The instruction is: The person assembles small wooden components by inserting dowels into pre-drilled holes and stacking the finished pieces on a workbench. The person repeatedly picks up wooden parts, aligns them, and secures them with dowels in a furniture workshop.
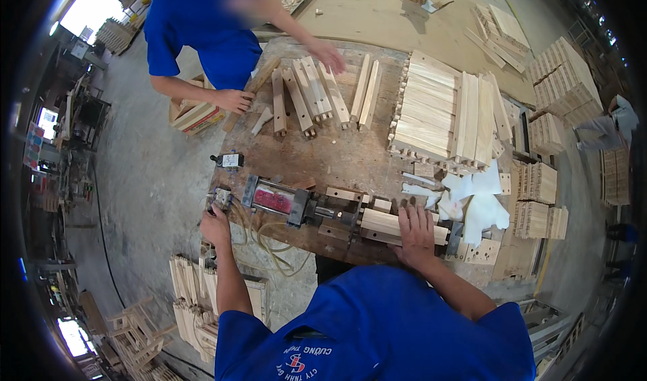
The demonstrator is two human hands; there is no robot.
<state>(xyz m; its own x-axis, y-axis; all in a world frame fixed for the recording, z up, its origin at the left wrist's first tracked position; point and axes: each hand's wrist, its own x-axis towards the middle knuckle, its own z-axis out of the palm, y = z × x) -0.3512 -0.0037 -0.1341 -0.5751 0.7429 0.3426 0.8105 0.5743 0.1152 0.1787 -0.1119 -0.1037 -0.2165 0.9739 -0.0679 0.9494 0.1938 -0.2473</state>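
My left hand (216,227) is at the table's left edge, its fingers closed on the lever of a small pneumatic hand valve (221,199). My right hand (416,238) lies flat with fingers stretched over wooden bars (377,223) set in a clamping jig. Left of the bars, a pneumatic cylinder (273,199) points its rod at them. A second small valve (230,160) sits farther back on the tabletop. Clear air hoses (269,246) hang in loops below the cylinder. My right fingertips partly cover the bars.
Across the workbench (296,159), a co-worker's hand (327,54) reaches over loose wooden bars (313,88). A large stack of bars (428,108) stands to the right, with white foam scraps (482,206) in front. Below left are upright wooden pieces (192,293).
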